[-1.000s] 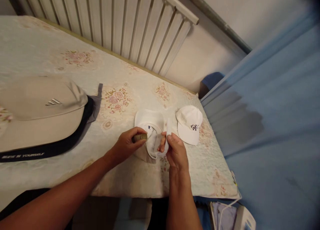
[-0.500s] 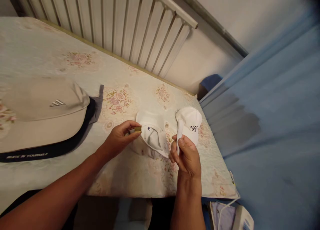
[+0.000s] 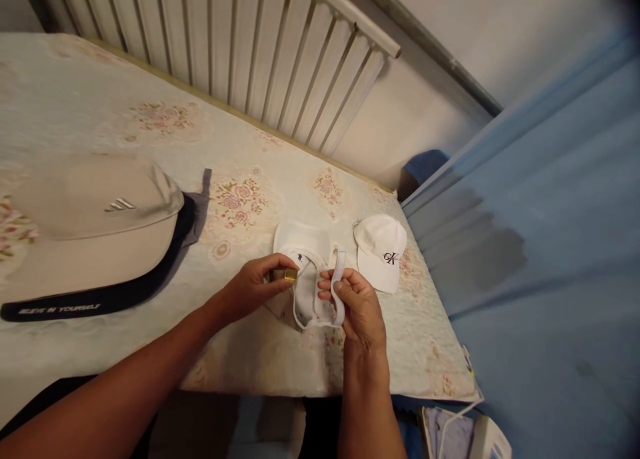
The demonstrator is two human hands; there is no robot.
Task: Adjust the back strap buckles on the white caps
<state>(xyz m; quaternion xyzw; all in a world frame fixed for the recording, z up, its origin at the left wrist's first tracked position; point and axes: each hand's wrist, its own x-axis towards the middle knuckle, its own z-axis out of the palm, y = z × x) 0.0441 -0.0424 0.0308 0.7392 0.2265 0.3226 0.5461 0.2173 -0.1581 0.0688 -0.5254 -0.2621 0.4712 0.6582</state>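
Observation:
A white cap (image 3: 303, 236) lies between my hands on the flowered cover, with its inside opening facing me and a small dark mark at its inner edge. My left hand (image 3: 257, 280) pinches a gold-coloured metal buckle (image 3: 291, 274) at the cap's left side. On the right, my right hand (image 3: 357, 306) grips the cap's white strap (image 3: 339, 272) between thumb and fingers, its free end pointing up. The two hands are a short way apart, over the cap's opening. Whatever joins the buckle to the cap is partly covered by my left fingers.
A second white cap (image 3: 383, 242) with black letters sits to the right. At left, a beige cap (image 3: 100, 199) rests over a dark cap (image 3: 65, 309). A radiator (image 3: 215, 46) stands behind the bed (image 3: 240, 359); a blue curtain (image 3: 550, 246) hangs at right.
My right hand has moved left with the strap, closer to my left hand. My left hand has shifted slightly right and down with the buckle.

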